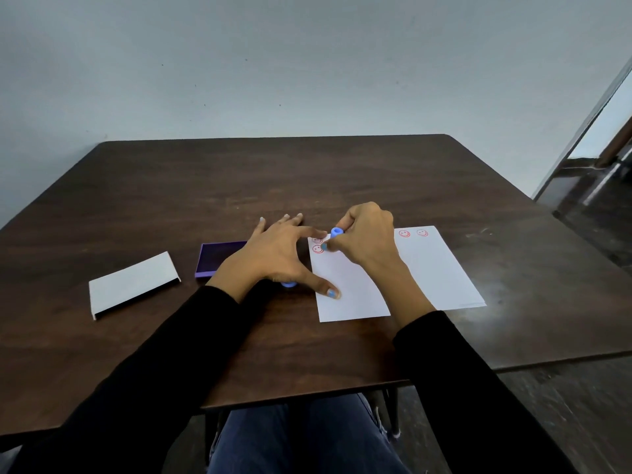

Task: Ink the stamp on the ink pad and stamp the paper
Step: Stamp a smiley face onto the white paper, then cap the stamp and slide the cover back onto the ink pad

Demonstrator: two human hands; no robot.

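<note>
The right hand (367, 237) is closed in a pinch around a small blue stamp (336, 233), which is held by its barrel with the open top end showing above the fingers; its printing face is hidden against the sheet. The stamp is set down at the far left corner of the paper (434, 275), just beside two red smiley prints (318, 249); two more prints (413, 233) are seen along the paper's far edge. The left hand (277, 254) is spread flat, nothing being grasped, with thumb and forefinger pressed on the paper's left edge so that it is kept from sliding. A blue object (289, 284) is partly hidden under that palm and cannot be identified.

The stamp is judged light, rigid and smooth, best gripped around its middle with fingertips. The paper is thin and easily shifted. The purple ink pad (219, 260) lies open behind the left wrist, its white lid (133, 285) further towards the desk's left edge.
</note>
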